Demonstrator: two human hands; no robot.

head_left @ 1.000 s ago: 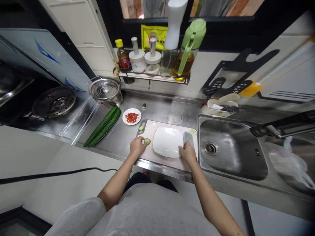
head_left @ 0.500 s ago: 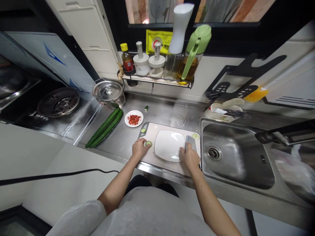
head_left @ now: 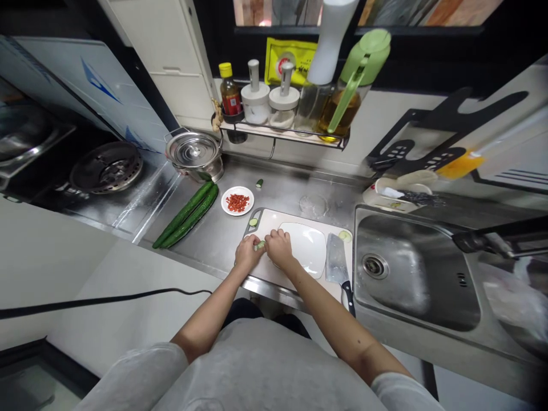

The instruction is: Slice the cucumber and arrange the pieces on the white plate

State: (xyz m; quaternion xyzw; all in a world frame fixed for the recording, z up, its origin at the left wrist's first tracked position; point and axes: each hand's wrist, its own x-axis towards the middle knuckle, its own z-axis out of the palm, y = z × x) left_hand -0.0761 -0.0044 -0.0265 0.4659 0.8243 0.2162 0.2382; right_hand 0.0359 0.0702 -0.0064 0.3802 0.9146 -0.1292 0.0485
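On the pale cutting board point(head_left: 286, 276) lies a white square plate point(head_left: 309, 248). My left hand point(head_left: 247, 252) and my right hand point(head_left: 279, 246) meet at the plate's left edge, fingers curled around a cucumber slice point(head_left: 259, 245) between them. A cleaver point(head_left: 337, 266) lies flat on the board right of the plate, with nothing touching it. One cucumber slice point(head_left: 254, 222) sits at the board's far left corner and another slice point(head_left: 345, 234) at its far right.
Two whole cucumbers point(head_left: 187, 213) lie left of the board beside a small dish of red chilli point(head_left: 237, 201) and a steel pot point(head_left: 195, 152). A sink point(head_left: 411, 268) is to the right. A rack of bottles point(head_left: 284, 103) lines the back wall.
My right hand let go of the cleaver, left it on the board and moved left across the plate to join my left hand at the cucumber slice.
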